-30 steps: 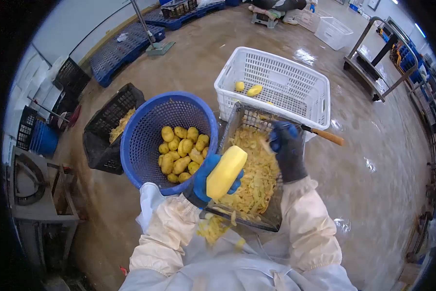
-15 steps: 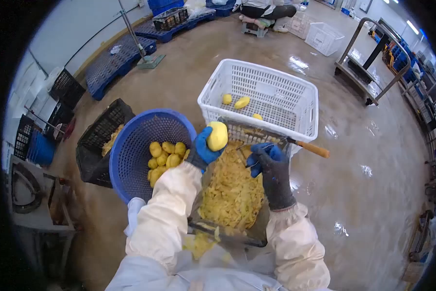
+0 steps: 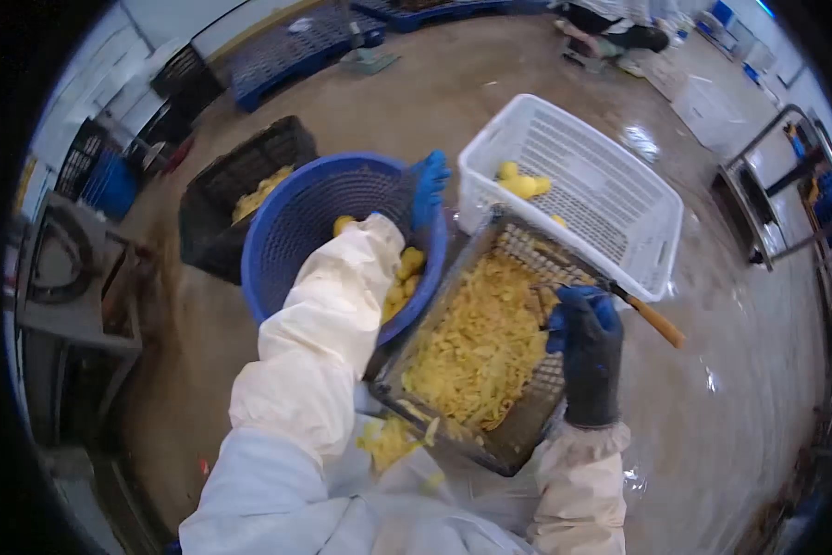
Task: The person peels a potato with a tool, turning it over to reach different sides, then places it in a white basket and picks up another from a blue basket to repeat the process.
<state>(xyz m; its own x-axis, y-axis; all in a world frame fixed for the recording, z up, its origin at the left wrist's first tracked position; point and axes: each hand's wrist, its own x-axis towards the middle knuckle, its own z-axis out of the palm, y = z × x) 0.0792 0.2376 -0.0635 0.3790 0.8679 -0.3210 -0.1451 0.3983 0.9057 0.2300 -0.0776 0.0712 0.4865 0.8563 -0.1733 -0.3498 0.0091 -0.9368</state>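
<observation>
My left hand (image 3: 423, 192), in a blue and dark glove, is over the right rim of the blue plastic basket (image 3: 282, 190). Its fingers are stretched out and hold nothing. Peeled-looking yellow potatoes (image 3: 524, 183) lie blurred in the white crate (image 3: 610, 245), right of that hand. Unpeeled potatoes (image 3: 399, 287) sit in the basket, partly hidden by my left sleeve. Above the black crate (image 3: 504, 453) full of peelings (image 3: 476, 347), my right hand (image 3: 584, 338) is closed around what looks like a peeler (image 3: 542, 296); its handle is hidden in the glove.
A wooden-handled tool (image 3: 654, 319) lies across the black crate's far right corner, beside my right hand. Another black crate (image 3: 214, 231) with peelings stands left of the basket. A metal trolley (image 3: 758, 203) is at right, and blue pallets (image 3: 295, 55) are behind. A person (image 3: 610, 32) sits far back.
My left hand has let go of the peeled potato and moved over the basket rim. More potatoes show grouped in the white crate. The view has shifted, and my right hand still holds its tool.
</observation>
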